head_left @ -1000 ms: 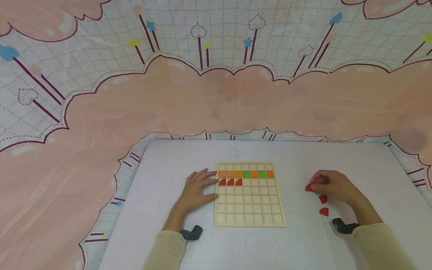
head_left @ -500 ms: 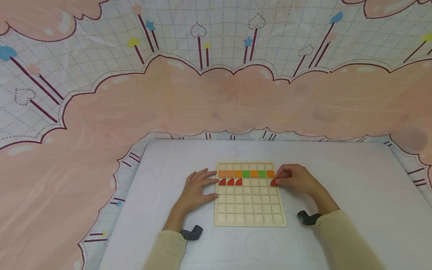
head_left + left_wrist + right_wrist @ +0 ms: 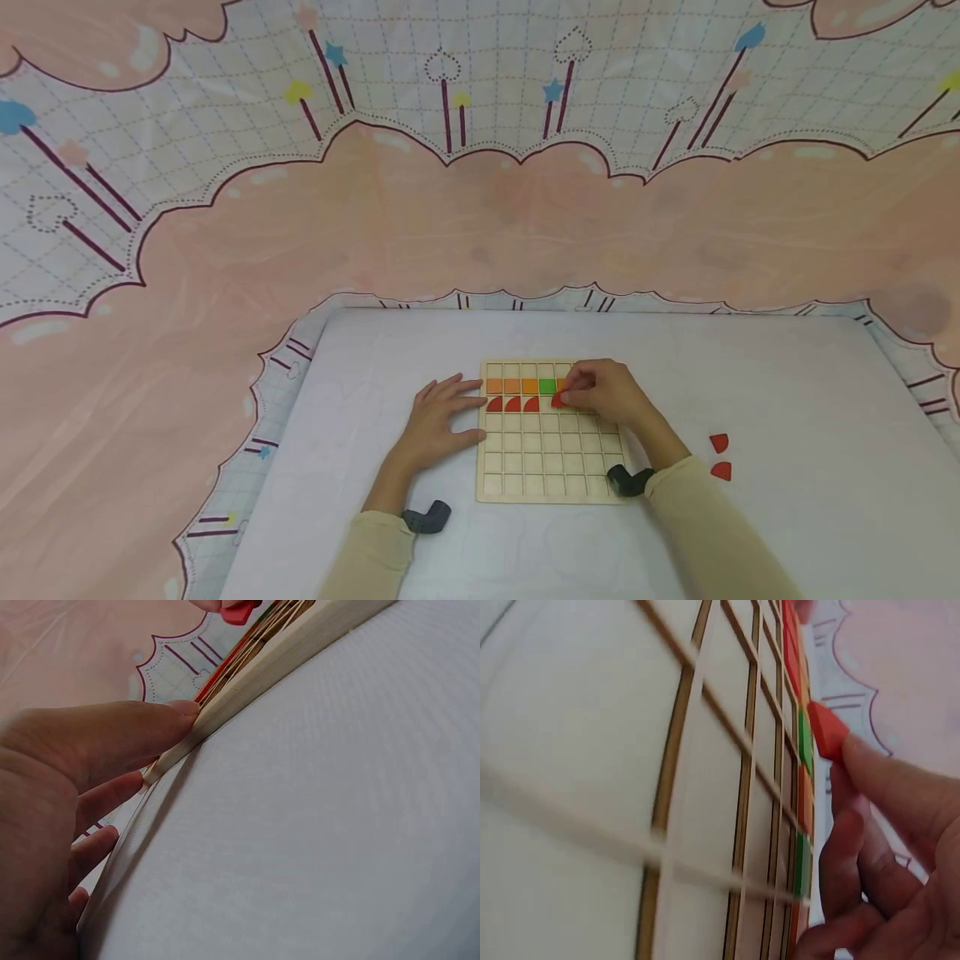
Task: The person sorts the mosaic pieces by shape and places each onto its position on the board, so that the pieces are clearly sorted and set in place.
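A pale wooden grid board (image 3: 525,463) lies flat on the white table. Its second row holds orange and green square tiles, such as the green tile (image 3: 547,386). Red quarter-circle tiles (image 3: 512,405) fill three cells at the left of the row below. My left hand (image 3: 437,423) has its fingers spread, the tips touching the board's left edge; in the left wrist view the thumb (image 3: 142,735) lies along that edge. Between thumb and fingers my right hand (image 3: 609,390) pinches another red quarter-circle tile (image 3: 828,732), held over the board right of the three red ones.
Two loose red quarter-circle tiles (image 3: 720,457) lie on the table (image 3: 810,392) right of the board. A dark wrist camera (image 3: 630,481) on the right arm overlaps the board's lower right corner in the head view. A patterned pink cloth (image 3: 480,225) hangs behind the table.
My right hand has carried the red quarter-circle tile leftward from the table's right side to over the board's third row. The left hand has stayed at the board's edge.
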Demonstrator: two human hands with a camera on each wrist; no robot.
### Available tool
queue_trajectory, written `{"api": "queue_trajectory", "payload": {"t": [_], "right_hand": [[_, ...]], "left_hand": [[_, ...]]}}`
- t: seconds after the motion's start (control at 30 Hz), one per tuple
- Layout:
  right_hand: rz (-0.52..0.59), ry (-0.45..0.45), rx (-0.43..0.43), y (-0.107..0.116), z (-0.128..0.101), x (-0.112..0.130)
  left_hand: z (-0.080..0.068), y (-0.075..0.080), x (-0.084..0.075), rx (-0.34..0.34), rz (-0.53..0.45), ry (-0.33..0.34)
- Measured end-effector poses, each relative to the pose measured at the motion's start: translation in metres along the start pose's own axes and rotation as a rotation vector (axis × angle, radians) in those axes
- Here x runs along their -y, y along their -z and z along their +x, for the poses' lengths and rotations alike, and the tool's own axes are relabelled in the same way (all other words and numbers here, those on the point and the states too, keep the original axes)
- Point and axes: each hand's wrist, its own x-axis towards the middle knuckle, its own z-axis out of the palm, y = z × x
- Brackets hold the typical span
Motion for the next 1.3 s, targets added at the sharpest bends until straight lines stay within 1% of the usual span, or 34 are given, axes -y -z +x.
{"api": "queue_trajectory", "payload": {"t": [0.13, 0.27, 0.47, 0.77, 0.9, 1.03, 1.3], "right_hand": [[0.006, -0.024, -0.045, -0.008, 0.002, 0.005], [0.002, -0.04, -0.06, -0.015, 0.003, 0.007], [-0.061, -0.034, -0.065, -0.021, 0.004, 0.008], [-0.126, -0.022, -0.059, -0.023, 0.005, 0.005], [-0.149, -0.011, -0.073, -0.024, 0.003, 0.005], [-0.154, -0.02, -0.073, -0.024, 0.002, 0.005], [-0.144, -0.026, -0.051, -0.024, 0.002, 0.005]], "left_hand": [[0.0, 0.001, 0.0, 0.014, 0.012, 0.013], [0.0, 0.001, -0.001, 0.011, 0.016, 0.012], [0.001, 0.001, -0.001, 0.004, 0.016, 0.0], [0.0, 0.0, -0.001, -0.006, 0.003, -0.006], [0.0, 0.0, -0.001, 0.005, 0.0, 0.003], [0.0, 0.0, -0.001, 0.012, -0.003, 0.008], [0.0, 0.0, 0.0, -0.01, -0.003, -0.013]]}}
